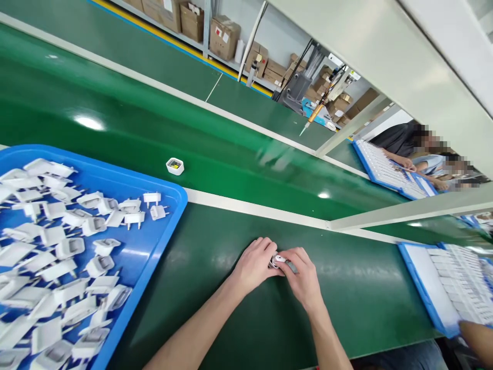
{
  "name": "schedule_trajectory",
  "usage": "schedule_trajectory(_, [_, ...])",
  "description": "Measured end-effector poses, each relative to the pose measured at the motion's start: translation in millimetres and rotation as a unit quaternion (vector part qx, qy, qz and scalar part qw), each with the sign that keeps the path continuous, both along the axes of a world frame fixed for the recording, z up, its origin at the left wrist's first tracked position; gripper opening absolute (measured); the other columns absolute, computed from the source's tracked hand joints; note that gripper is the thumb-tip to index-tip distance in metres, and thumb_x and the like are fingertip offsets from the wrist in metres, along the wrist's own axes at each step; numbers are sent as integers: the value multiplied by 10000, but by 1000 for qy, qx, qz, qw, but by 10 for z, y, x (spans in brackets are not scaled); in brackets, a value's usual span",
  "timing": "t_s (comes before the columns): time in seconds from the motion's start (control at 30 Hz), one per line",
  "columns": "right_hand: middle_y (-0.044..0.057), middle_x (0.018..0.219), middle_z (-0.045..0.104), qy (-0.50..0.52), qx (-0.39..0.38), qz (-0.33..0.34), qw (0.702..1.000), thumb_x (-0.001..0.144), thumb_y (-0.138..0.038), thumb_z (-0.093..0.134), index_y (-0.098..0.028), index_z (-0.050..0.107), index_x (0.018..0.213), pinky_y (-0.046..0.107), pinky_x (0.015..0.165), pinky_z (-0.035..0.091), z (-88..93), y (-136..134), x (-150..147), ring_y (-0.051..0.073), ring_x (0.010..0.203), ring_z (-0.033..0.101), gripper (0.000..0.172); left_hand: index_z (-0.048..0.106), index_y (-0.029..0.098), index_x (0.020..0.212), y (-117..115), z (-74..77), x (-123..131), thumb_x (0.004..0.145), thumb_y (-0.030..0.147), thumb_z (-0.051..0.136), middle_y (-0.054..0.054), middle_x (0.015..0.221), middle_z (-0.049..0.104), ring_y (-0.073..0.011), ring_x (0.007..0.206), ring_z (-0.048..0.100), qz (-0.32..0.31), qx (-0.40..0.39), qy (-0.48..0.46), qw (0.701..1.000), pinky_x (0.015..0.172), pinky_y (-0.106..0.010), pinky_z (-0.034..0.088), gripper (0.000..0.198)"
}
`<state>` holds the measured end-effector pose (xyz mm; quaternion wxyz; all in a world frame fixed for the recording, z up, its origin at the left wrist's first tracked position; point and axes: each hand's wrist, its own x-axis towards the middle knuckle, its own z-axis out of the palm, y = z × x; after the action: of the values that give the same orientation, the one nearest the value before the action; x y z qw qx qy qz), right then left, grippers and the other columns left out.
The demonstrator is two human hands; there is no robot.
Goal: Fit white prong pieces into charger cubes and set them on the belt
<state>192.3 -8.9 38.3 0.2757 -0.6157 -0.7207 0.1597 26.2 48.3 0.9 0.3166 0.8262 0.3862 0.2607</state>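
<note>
My left hand (pixel 254 264) and right hand (pixel 304 277) meet over the green work surface (pixel 215 267), and between them I grip a small white plug part (pixel 280 260), fingers of both hands closed around it so that only a sliver of it shows. It sits just above the mat, right in front of me. To my left lies a blue tray (pixel 154 257) heaped with white plug housings (pixel 69 246), some with their pins sticking up. Beyond it, a single small white cap (pixel 174 166) rides alone on the conveyor belt (pixel 115 123). To my right lies another blue tray (pixel 419 277) holding neat rows of white pieces, with another person's hand (pixel 475 334) at its near edge.
</note>
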Motion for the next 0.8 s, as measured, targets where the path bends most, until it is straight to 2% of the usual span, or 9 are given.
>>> schedule_trajectory(0.2, [45,939,677,23,-8,-39,999,1004,-273,578,-229,697,1016,336,775,521,-59,-32,-14,198,854,609,127,505,210,937,14,28,-58,728,401,876,-16,993,605,-221,903,585,-31,-28,-10,999,776,-347,474,466])
schedule_trajectory(0.37, [37,919,678,32,-8,-46,998,996,-291,600,-235,701,1015,318,741,527,-21,-84,-3,187,822,614,117,550,215,985,23,26,-98,808,298,819,-14,1030,617,-210,948,584,-46,-45,-28,998,824,-340,476,333])
schedule_trajectory(0.5, [45,927,673,12,14,-28,999,1007,-263,575,-239,703,1034,327,747,523,4,-111,-34,191,834,605,133,552,204,915,20,-19,-64,826,297,799,-16,997,619,-205,924,581,-37,-31,-24,999,818,-340,484,278])
schedule_trajectory(0.8, [41,892,672,19,35,-34,999,1000,-265,593,-232,705,1019,328,725,515,-48,-92,-75,190,789,597,119,563,205,917,24,-62,-49,855,295,761,-15,991,626,-201,919,587,-32,-13,-31,999,827,-345,497,226])
